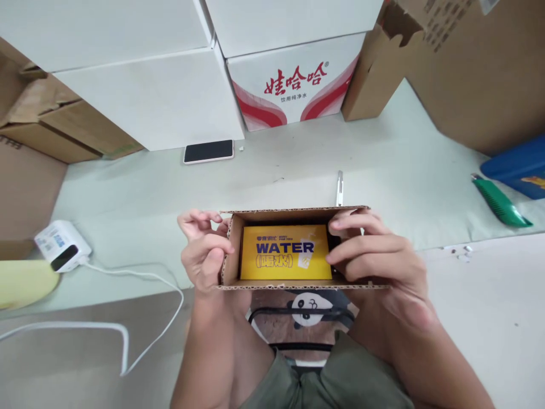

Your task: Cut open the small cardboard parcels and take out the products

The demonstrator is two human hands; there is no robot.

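Note:
An open-topped cardboard box [234, 271] is held up between both hands at the table's near edge. Inside it lies a yellow box [286, 270] printed "WATER" in dark blue letters. My left hand [204, 250] pinches the cardboard box's left wall, fingers curled on both sides of the edge. At the opposite end, my right hand [383, 258] wraps the right wall, with its fingertips reaching inside and touching or close to the yellow box's right edge. The cardboard box's bottom is hidden.
Beyond the box lies a slim silver utility knife [339, 188]. A phone [208, 151] rests before stacked white cartons [145, 102]. At right is a green-handled tool [500, 201] beside a blue container [517, 165]. A white device [63, 244] with a cable [140, 274] sits left.

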